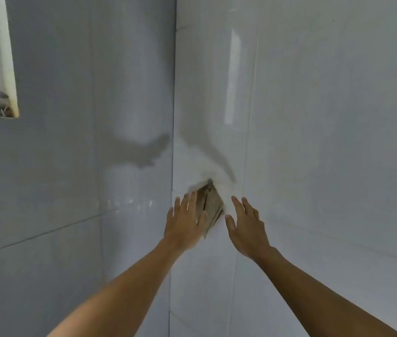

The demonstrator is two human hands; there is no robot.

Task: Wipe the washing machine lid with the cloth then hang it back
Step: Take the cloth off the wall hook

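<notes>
Head cam: cloth hangs from a wall hook mid-frame, left hand and right hand open either side, gripping nothing.

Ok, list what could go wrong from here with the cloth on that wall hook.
1. The cloth seems to hang from one small hook by an upper corner; if that hold is shallow, it may slip off.
2. The left hand overlaps the cloth with fingers spread, so pulling away could drag it off the hook.
3. The right hand is open beside the cloth, not gripping it, so a falling cloth might not be caught.
</notes>
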